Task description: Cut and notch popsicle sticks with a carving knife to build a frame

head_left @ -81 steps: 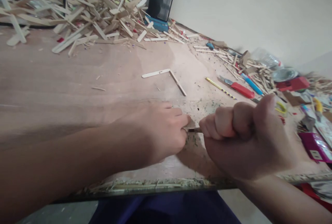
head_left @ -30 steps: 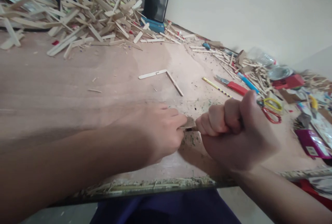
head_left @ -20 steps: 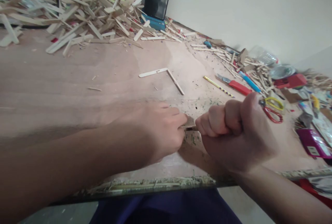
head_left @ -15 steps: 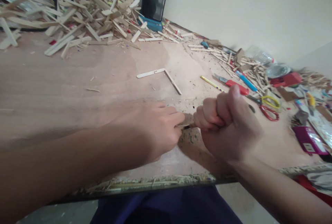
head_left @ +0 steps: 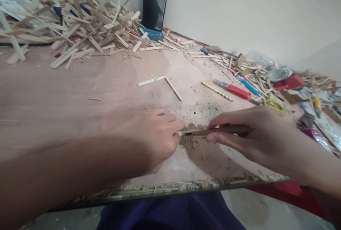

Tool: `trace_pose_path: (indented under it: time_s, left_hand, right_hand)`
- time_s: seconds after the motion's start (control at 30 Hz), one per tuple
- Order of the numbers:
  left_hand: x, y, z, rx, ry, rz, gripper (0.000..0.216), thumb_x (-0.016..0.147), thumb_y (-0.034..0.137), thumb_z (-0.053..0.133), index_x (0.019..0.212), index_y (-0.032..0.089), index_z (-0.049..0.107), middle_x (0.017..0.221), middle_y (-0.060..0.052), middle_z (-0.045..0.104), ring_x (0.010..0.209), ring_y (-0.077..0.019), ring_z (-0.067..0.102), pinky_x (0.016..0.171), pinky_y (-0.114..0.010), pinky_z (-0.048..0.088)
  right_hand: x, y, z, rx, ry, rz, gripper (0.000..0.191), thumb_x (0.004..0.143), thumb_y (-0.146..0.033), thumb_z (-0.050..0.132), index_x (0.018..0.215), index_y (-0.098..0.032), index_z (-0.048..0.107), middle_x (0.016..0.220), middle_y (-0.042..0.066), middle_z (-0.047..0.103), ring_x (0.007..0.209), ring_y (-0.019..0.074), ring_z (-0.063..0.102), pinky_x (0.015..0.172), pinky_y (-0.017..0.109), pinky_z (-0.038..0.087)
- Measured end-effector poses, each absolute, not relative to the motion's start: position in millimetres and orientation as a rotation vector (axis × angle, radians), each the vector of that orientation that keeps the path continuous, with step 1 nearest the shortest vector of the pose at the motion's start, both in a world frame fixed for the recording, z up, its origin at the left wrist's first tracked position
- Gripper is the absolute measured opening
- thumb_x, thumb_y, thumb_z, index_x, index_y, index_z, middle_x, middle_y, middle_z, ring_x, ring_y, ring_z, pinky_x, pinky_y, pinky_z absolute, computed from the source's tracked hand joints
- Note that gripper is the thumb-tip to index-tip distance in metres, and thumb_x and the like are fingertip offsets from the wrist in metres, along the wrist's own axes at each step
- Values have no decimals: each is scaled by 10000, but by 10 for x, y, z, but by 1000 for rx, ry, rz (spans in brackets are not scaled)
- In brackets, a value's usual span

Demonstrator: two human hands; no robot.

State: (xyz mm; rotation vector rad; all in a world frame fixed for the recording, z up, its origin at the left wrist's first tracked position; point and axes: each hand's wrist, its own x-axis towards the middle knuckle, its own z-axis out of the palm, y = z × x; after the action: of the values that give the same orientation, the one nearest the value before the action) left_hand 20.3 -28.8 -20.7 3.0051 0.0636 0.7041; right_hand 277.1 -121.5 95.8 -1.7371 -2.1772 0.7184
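Observation:
My right hand [head_left: 250, 134] grips a slim brown wooden stick-like piece [head_left: 231, 129] between thumb and fingers. Its narrow end, with a dark band, points left toward my left hand [head_left: 162, 134]. The fingers of that hand are closed over a thin pale strip [head_left: 182, 133] that meets the dark-banded end; most of it is hidden under the fingers. Green and dark crumbs lie on the board below. Just beyond, two flat pale craft sticks [head_left: 151, 80] form a bent corner on the wooden tabletop [head_left: 66, 91].
A large heap of craft sticks [head_left: 93, 27] fills the back left, beside a dark-screened device in a blue stand [head_left: 151, 33]. To the right lie a yellow patterned pencil [head_left: 217, 91], a red-handled knife [head_left: 238, 91], yellow-handled scissors [head_left: 274, 105] and a blue pen-like item [head_left: 247, 85].
My right hand has turned from a thumb-up fist to a finger grip, showing more of the brown piece. My left hand has shifted slightly left. The view has tilted a little upward.

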Motion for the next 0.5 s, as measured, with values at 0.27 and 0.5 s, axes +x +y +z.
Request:
trace_pose_path:
  time_s: [0.27,0.5]
  left_hand:
    - [112,-369,-146,2932,204,567,131,963,187,647,953,190,777,893,-72,644,820,-261,564,769,-432,434]
    - [87,-372,-73,2897,183,406,89,887,162,714,931,201,781,894,-64,674,800,-260,581,754,-449,507]
  right_hand:
    - [2756,-946,1112,-1609,-2476,1008,437,1137,-282,656,713,-227,746,526,-14,578,400,94,396,427,333,188]
    - [2872,-828,1057,-1602,-2434,1252,440,1173,-335,633,794,-234,834,641,20,680,477,127,514,434,297,288]
